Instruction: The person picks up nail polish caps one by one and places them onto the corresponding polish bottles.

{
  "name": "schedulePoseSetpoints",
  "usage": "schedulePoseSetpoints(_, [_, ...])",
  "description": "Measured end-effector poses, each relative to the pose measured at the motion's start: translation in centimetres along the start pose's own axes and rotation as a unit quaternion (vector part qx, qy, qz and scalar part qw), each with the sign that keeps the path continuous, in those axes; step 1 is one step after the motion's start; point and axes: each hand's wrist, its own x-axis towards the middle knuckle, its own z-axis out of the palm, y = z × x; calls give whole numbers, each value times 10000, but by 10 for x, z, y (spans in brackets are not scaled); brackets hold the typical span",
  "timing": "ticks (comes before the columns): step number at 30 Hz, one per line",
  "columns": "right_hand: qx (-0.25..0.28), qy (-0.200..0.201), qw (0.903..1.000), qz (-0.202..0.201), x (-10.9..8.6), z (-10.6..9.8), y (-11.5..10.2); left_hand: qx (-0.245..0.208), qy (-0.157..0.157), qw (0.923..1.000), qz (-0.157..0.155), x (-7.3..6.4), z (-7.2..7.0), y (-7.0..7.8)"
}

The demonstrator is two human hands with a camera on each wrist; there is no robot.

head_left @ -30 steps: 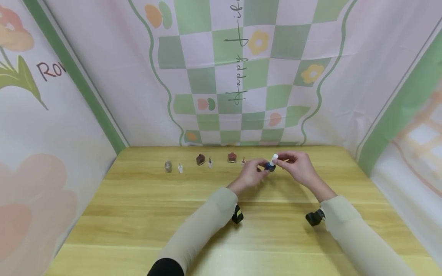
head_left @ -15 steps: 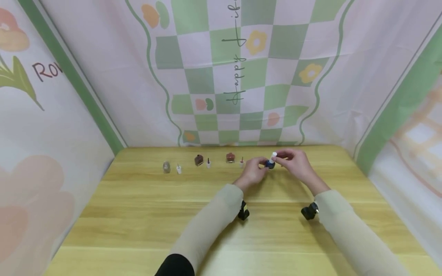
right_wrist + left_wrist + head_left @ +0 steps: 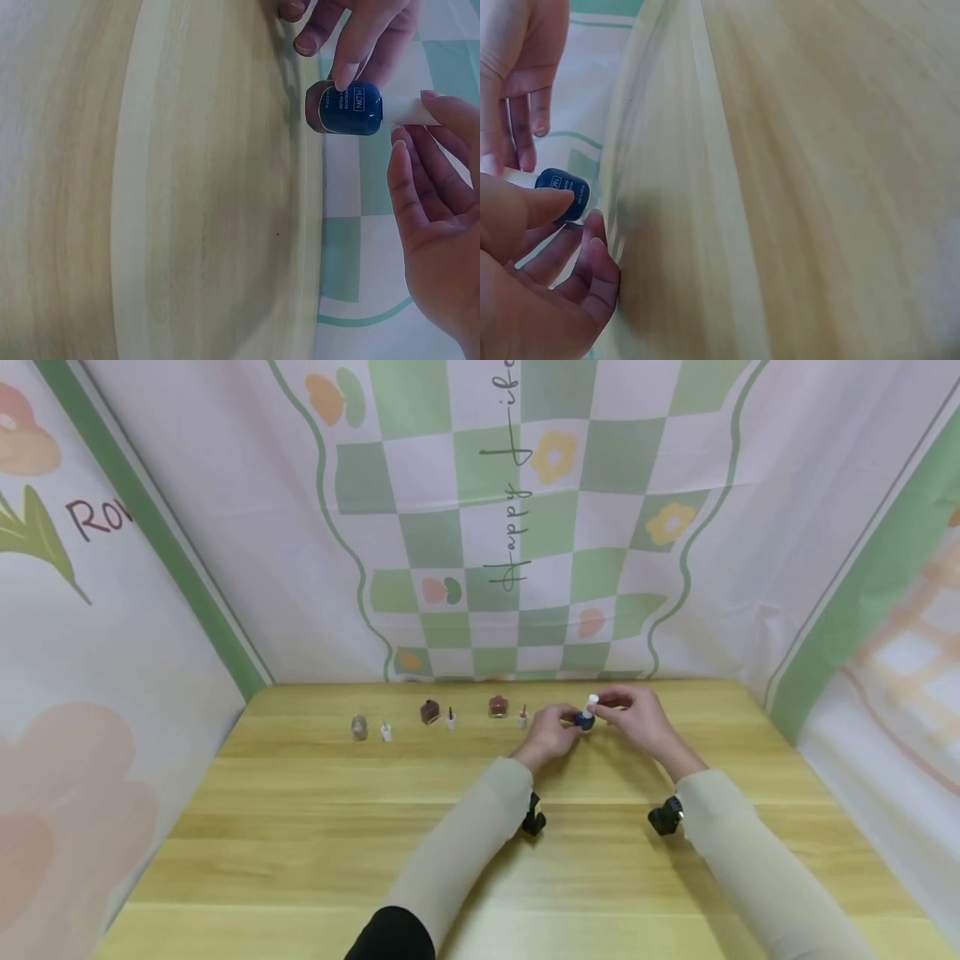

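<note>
A dark blue nail polish bottle (image 3: 351,109) with a tall white cap (image 3: 405,111) is held between the two hands, close over the table's far part. My left hand (image 3: 553,732) pinches the glass body between thumb and fingers; the bottle's label (image 3: 562,184) shows in the left wrist view. My right hand (image 3: 637,718) pinches the white cap between thumb and fingertips. The cap sits on the bottle's neck, tilted slightly right in the head view.
Left of the hands, a row of polish bottles stands uncapped: red (image 3: 498,707), dark brown (image 3: 430,712) and glittery grey (image 3: 359,727). Beside each stands its white cap, brush up: one (image 3: 522,720), another (image 3: 451,720), a third (image 3: 386,732). A patterned cloth (image 3: 480,527) hangs behind the table (image 3: 315,827).
The blue bottle and both hands stay together at nearly the same spot, the bottle slightly lower relative to the table. Both forearms have drawn a little closer together. The view has shifted slightly.
</note>
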Motion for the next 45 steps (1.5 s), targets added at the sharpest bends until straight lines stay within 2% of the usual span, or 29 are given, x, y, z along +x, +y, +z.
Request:
schedulePoseSetpoints(7, [-199, 70, 9998, 13, 2, 4, 2, 15, -53, 9997, -220, -3, -2, 5])
schedulePoseSetpoints(15, [-145, 9, 9999, -7, 0, 10, 7, 189, -110, 9997, -139, -6, 1, 0])
schedulePoseSetpoints(22, [-242, -25, 9997, 43, 1, 12, 7, 296, -249, 9989, -251, -2, 3, -3])
schedulePoseSetpoints(28, [-243, -80, 9997, 4, -1, 11, 7, 382, -385, 9985, -19, -8, -4, -5])
schedulePoseSetpoints(35, [-499, -116, 9987, -65, -12, 1, 4, 663, -627, 9956, 188, -17, -14, -6])
schedulePoseSetpoints(45, [-977, -226, 9932, -595, -25, -14, -14, 993, -835, 9904, 479, -33, -39, 5])
